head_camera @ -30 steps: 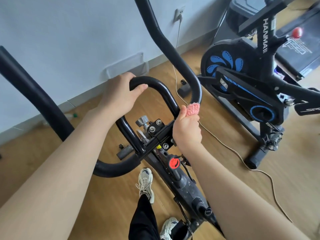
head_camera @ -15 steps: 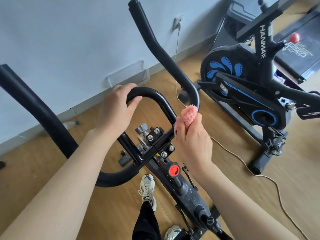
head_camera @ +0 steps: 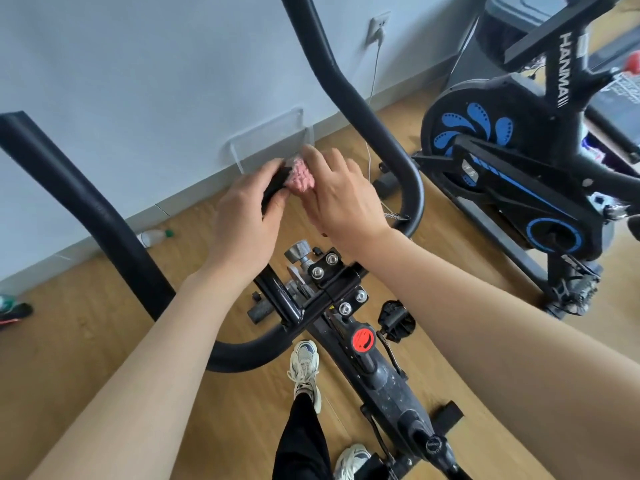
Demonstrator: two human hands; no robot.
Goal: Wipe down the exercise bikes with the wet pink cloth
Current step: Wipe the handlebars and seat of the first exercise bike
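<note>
Pinching cloth [head_camera: 302,175] in right hand [head_camera: 341,202], pressed on bar [head_camera: 274,188] just beside left hand [head_camera: 247,216], curled round bar. Probably soft, light, soggy; best wadded tight, wrapped round it.

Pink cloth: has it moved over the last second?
Yes. The pink cloth, held by the right hand, has slid up the inner handlebar loop to its top, beside the left hand, farther from the red knob.

Small home gym room, two exercise bikes [head_camera: 512,161], treadmill [head_camera: 616,46], wood floor [head_camera: 86,341], pale wall [head_camera: 138,64]
</note>
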